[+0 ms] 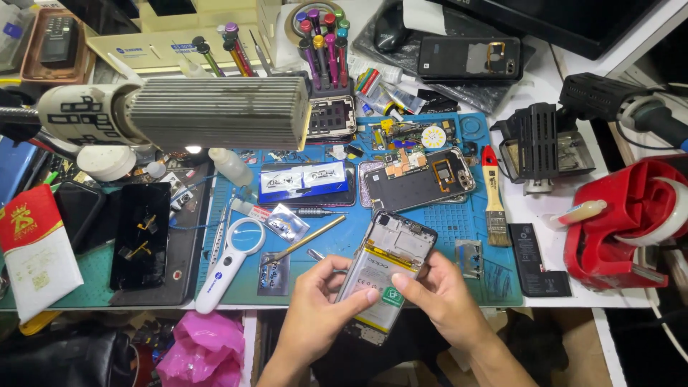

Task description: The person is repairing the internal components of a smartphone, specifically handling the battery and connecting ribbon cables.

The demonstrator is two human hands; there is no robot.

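Both hands hold an opened phone with its back cover off, tilted over the front edge of the blue work mat. Its white and yellow battery faces up. My left hand grips the phone's left side, thumb resting on the battery near a green sticker. My right hand holds the right side, thumb also on the battery. A thin metal tool tip pokes out just above my left fingers.
On the mat lie another opened phone, a phone with a blue-labelled battery, a brush, tweezers and a white magnifier. A lamp head hangs at left, a red tape dispenser stands right, and a loose battery lies nearby.
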